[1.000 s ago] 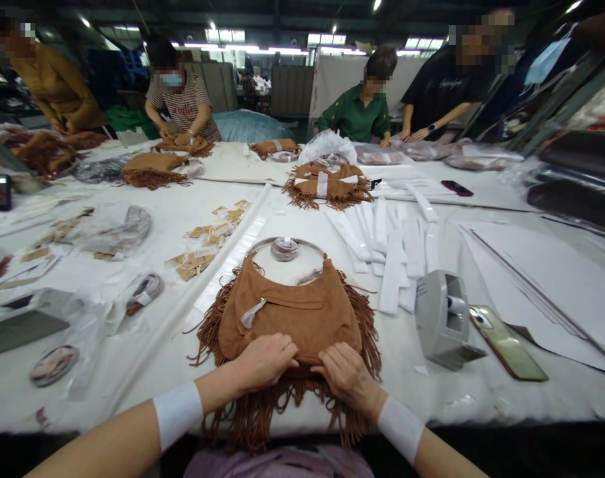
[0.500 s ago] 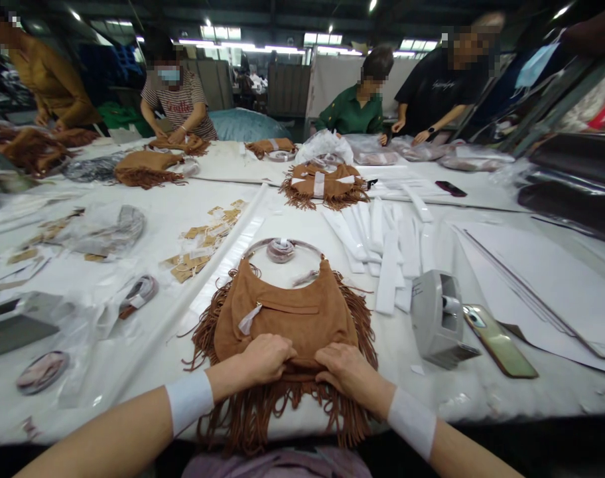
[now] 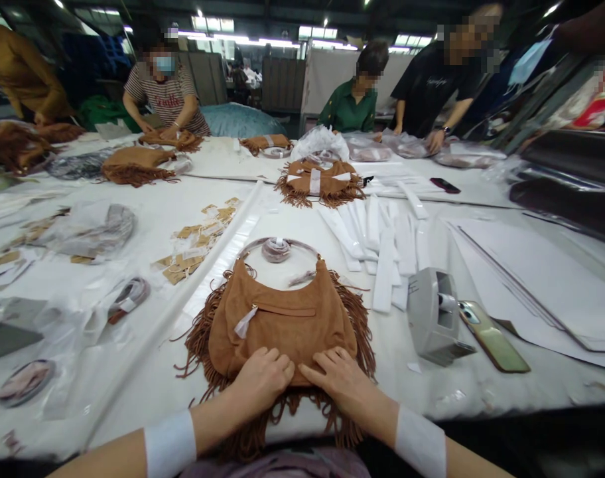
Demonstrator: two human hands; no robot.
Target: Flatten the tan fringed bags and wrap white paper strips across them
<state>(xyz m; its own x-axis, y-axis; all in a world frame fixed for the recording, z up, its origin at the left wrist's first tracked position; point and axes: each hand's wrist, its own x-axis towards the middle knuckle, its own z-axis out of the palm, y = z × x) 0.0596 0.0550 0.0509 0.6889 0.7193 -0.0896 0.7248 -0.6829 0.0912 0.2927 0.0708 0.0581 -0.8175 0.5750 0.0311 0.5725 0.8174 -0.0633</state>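
Note:
A brown suede bag [image 3: 282,318] with long fringe lies on the white table before me, its zipper pull wrapped in white. My left hand [image 3: 265,378] rests on the bag's lower edge, its fingers curled down against the suede. Just right of it, my right hand [image 3: 339,382] lies on the lower part of the bag, fingers spread. White bands circle both wrists. Inside the arch of the bag's handle sits a coiled strap [image 3: 276,249].
Right of the bag are white paper strips [image 3: 385,265], a grey tape dispenser [image 3: 434,315] and a green phone [image 3: 494,337]. Tan tags [image 3: 198,242] lie to the left. Beyond is another fringed bag [image 3: 320,180]; several people work across the table.
My right hand's fingers have spread and shifted up a little on the bag. My left hand has moved slightly left and down. The whole view has shifted a little.

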